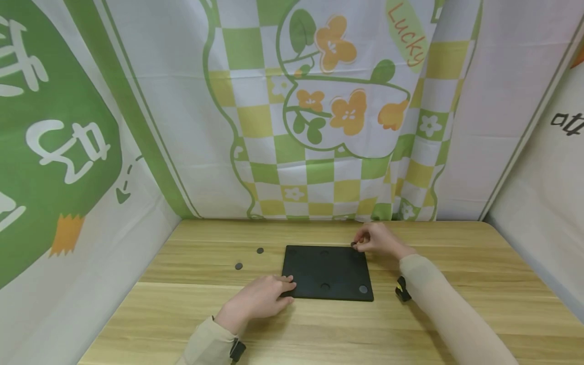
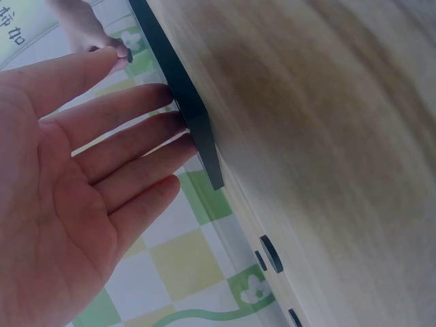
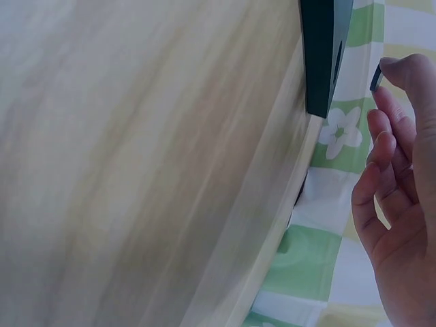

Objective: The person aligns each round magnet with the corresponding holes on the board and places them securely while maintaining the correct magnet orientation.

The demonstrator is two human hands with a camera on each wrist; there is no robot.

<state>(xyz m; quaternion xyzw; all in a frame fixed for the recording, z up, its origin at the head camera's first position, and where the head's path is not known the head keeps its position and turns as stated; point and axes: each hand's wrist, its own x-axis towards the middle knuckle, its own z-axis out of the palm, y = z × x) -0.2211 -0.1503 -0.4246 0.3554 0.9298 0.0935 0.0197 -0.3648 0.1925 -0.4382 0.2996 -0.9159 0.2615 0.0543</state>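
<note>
Here, right fingers [image 3: 394, 110] pinching disc [image 3: 376, 77], board [image 1: 329, 269] nearby

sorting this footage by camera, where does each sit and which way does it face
Head: worn on the head, looking forward and down at the black board on the table; left hand, right hand and sleeves show.
Left wrist: worn there, facing the board's edge; both hands show.
Right wrist: worn there, facing a pinched disc; right hand shows.
Both wrist views share board and curtain.
</note>
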